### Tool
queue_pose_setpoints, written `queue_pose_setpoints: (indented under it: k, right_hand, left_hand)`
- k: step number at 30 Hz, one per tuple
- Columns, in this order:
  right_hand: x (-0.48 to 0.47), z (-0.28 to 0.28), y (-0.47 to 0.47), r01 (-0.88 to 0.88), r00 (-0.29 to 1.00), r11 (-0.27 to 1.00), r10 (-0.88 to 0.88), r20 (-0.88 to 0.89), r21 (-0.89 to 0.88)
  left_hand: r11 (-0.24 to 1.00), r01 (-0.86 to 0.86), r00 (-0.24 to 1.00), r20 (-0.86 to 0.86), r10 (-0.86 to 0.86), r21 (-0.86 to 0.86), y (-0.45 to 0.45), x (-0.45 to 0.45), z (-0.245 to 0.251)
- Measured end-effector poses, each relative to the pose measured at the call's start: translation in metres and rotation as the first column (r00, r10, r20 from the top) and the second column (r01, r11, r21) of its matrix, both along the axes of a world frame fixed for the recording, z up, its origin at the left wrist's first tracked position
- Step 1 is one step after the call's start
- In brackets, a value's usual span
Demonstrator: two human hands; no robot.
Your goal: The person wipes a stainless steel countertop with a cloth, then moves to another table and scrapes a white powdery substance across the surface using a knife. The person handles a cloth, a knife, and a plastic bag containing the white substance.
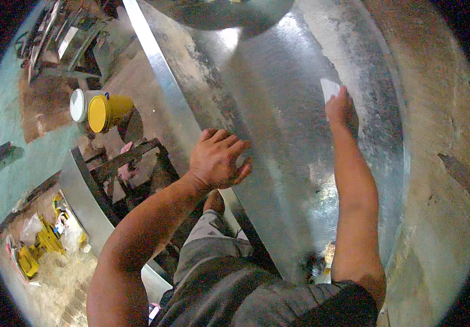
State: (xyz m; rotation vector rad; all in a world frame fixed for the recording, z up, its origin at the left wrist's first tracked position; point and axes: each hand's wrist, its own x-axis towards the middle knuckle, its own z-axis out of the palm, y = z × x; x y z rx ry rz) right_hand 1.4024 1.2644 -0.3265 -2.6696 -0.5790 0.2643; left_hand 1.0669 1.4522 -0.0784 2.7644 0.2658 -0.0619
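Note:
A large curved sheet-metal panel (pixel 284 135) with smeared grey and whitish patches lies before me. My right hand (pixel 339 106) is closed on a flat white piece (pixel 329 89), perhaps a scraper or folded sheet, held against the panel's right part. My left hand (pixel 220 157) rests with bent fingers over the panel's left edge, close to a raised shiny metal rim (pixel 165 73); whether its fingers grip that edge cannot be told. A rounded dark shape (pixel 226 12) covers the top of the view.
A yellow lidded bucket (pixel 108 113) and a white one (pixel 80 105) stand at the left. Below them is a dark metal frame (pixel 124 159). Yellow power tools (pixel 40 245) lie at the lower left. A cluttered metal rack (pixel 69 41) stands at the upper left.

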Motion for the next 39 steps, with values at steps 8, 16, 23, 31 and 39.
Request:
queue_pose_setpoints:
  k: [8,16,23,31,39]
  right_hand:
    - [-0.121,-0.038,0.079,-0.199,0.887,0.98,0.175,-0.428,-0.012]
    - [-0.125,-0.011,-0.109,-0.189,0.753,0.98,0.184,-0.631,0.061]
    - [-0.067,-0.008,-0.028,0.122,0.828,0.992,-0.095,-0.552,0.013]
    - [-0.19,-0.128,-0.19,-0.429,0.722,0.883,0.463,-0.514,0.193]
    - [0.011,-0.001,-0.017,-0.008,1.0,0.999,0.009,-0.018,0.039]
  left_hand:
    - [0.999,0.037,0.999,-0.005,-0.038,-0.036,0.0,0.015,0.004]
    - [1.0,0.009,1.0,0.01,-0.009,-0.015,-0.002,0.008,0.003]
    - [0.999,0.045,0.999,-0.001,-0.045,0.027,-0.004,0.014,0.013]
    - [0.994,0.108,0.993,0.038,-0.109,0.018,-0.004,0.032,0.009]
    - [1.0,0.016,0.999,0.05,-0.016,-0.005,-0.003,0.01,0.008]
